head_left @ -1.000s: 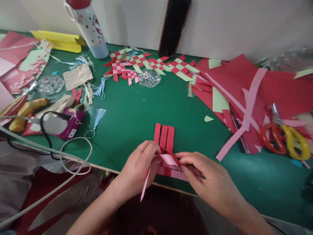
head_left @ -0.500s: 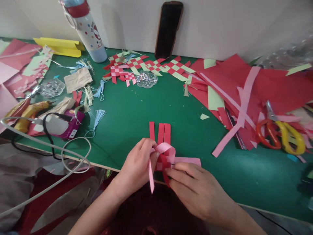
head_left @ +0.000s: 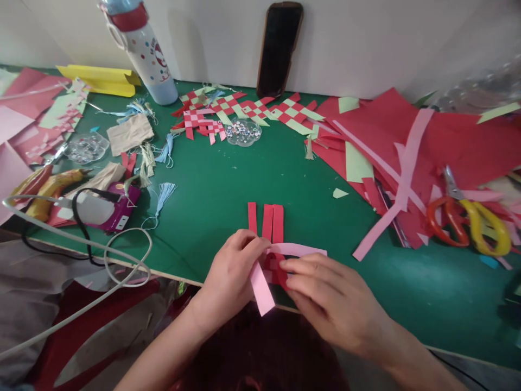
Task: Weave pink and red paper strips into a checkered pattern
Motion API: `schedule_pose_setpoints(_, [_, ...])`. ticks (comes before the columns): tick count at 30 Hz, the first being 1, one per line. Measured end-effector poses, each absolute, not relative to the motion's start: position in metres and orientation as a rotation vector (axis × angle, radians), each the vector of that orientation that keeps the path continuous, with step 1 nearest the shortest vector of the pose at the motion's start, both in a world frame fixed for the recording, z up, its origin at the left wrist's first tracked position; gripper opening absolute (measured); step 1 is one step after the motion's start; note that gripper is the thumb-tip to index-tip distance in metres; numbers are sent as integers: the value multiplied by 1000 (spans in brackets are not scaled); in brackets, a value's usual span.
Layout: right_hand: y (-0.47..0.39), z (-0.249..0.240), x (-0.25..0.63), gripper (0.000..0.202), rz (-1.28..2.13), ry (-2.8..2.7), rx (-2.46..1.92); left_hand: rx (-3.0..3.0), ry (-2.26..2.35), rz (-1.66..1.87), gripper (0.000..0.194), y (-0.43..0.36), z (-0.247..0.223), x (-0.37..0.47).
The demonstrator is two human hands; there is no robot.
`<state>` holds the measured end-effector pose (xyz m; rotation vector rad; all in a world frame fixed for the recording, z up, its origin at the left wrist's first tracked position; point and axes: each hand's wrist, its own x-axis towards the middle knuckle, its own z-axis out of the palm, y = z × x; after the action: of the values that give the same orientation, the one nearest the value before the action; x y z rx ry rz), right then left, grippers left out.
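Red paper strips [head_left: 273, 220] stand out from a small woven piece at the front edge of the green table, crossed by pink strips. My left hand [head_left: 240, 263] is closed on a pink strip [head_left: 261, 288] whose free end hangs toward me. My right hand [head_left: 329, 293] pinches a curled red strip [head_left: 280, 273] at the right of the weave. Another pink strip end [head_left: 303, 250] reaches right, above my right fingers. The fingers of both hands cover part of the weave.
Scissors [head_left: 468, 217] lie on red paper sheets [head_left: 459, 141] at the right. A bottle [head_left: 146, 60] and a phone [head_left: 280, 49] stand at the back. A purple adapter [head_left: 118, 209] with cables, tassels [head_left: 165, 195] and a bead dish [head_left: 243, 132] lie about.
The pink loop between my hands has opened out, and a pink end now extends right. The pink end at my left hand now shows broader. My right hand has shifted slightly.
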<state>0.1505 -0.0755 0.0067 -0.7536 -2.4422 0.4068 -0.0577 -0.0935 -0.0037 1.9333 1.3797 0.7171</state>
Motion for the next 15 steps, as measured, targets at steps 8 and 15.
schedule_pose_setpoints(8, [-40, 12, 137, 25, 736, -2222, -1280, 1930, 1368, 732, 38, -94, -10, -60])
schedule_pose_setpoints(15, [-30, -1, 125, 54, 862, -2354, -1274, 1904, 1451, 753, 46, -95, -19, -58])
